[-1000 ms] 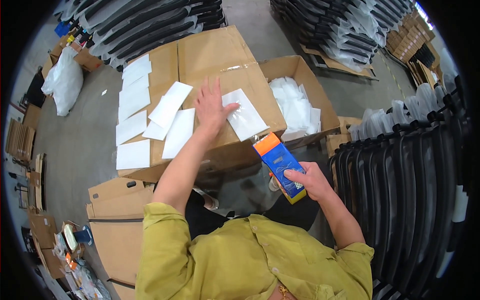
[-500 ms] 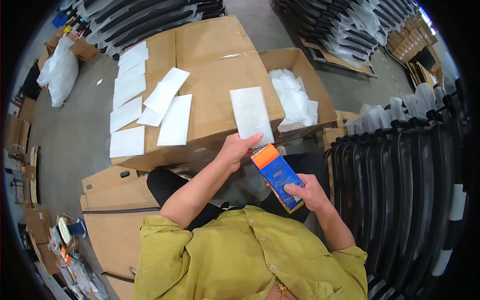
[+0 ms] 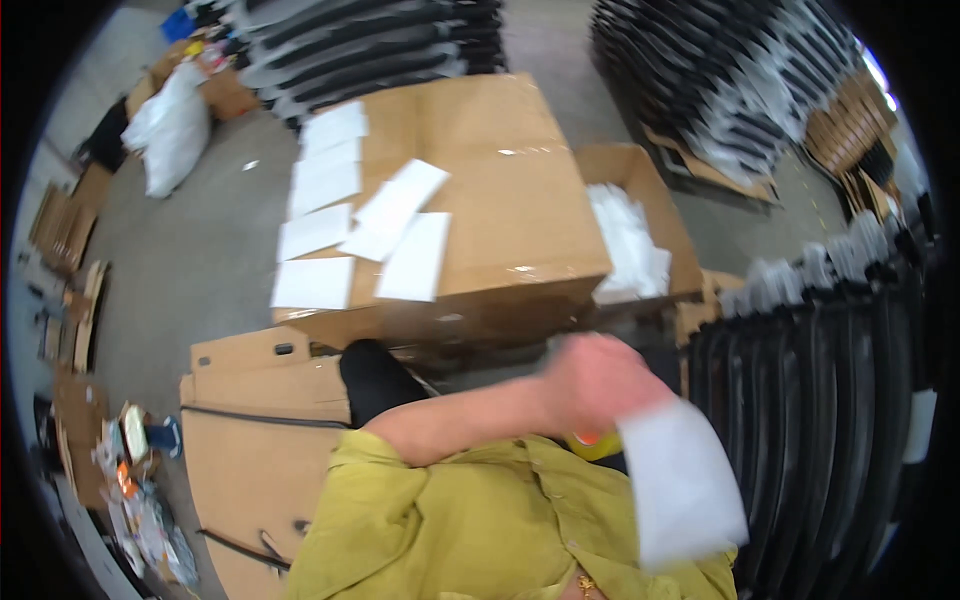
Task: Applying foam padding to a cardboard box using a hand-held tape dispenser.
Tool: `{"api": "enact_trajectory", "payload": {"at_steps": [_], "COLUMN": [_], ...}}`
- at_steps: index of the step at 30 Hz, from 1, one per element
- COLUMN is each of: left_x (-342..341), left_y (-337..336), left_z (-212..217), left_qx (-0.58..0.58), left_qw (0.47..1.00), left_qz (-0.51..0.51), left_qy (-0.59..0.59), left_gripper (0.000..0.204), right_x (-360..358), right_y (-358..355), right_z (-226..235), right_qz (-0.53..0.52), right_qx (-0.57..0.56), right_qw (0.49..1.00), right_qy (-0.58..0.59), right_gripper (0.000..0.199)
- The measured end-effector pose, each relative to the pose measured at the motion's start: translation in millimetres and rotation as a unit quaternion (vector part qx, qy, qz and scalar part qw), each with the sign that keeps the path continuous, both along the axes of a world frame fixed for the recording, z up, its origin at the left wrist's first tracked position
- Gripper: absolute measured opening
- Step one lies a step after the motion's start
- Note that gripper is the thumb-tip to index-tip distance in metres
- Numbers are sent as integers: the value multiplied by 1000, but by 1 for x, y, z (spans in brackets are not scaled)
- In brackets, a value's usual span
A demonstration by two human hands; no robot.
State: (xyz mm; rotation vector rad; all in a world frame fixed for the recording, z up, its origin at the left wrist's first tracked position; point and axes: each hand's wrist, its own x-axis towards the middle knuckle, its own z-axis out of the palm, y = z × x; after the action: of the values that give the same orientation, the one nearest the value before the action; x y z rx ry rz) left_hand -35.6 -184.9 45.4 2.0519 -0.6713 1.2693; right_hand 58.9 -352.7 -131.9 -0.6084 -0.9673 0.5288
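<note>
My left hand (image 3: 603,378) is stretched across to the right, blurred by motion, and closed on the end of a white foam sheet (image 3: 685,490). The sheet hangs down from it, smeared, over the right side of my shirt. Behind the hand and sheet, a yellow and orange bit of the tape dispenser (image 3: 592,444) peeks out. My right hand is hidden there. More white foam sheets (image 3: 416,258) lie on the left part of the large cardboard box (image 3: 505,210) in front of me, some overlapping.
An open carton (image 3: 672,215) full of white foam pieces stands right of the box. Wrapped black frames are stacked at the back (image 3: 370,45) and along my right (image 3: 810,400). Flat cardboard (image 3: 260,450) lies at my left, and a white sack (image 3: 170,130) sits on the floor.
My left hand has swung right and toward me, carrying the white foam sheet off the box. My right hand and most of the tape dispenser have gone out of sight. The view has shifted.
</note>
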Motion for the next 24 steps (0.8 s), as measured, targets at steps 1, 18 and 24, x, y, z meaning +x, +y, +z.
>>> {"api": "enact_trajectory", "payload": {"at_steps": [1, 18, 24], "left_x": [-6, -27, -20], "left_y": [-8, 381, 496], "left_z": [20, 20, -37], "left_qx": [25, 213, 205], "left_qw": [999, 655, 613], "left_qz": [-28, 668, 707], "left_qy": [-29, 282, 287], "left_gripper": [8, 37, 40], "right_x": [-5, 10, 52], "right_y": [-5, -3, -46], "right_z": [-13, 51, -35], "right_qz": [8, 9, 12], "right_qx": [-100, -546, -605], "right_qw": [989, 748, 684], "right_qy": [111, 377, 406], "right_gripper": [33, 25, 36]}}
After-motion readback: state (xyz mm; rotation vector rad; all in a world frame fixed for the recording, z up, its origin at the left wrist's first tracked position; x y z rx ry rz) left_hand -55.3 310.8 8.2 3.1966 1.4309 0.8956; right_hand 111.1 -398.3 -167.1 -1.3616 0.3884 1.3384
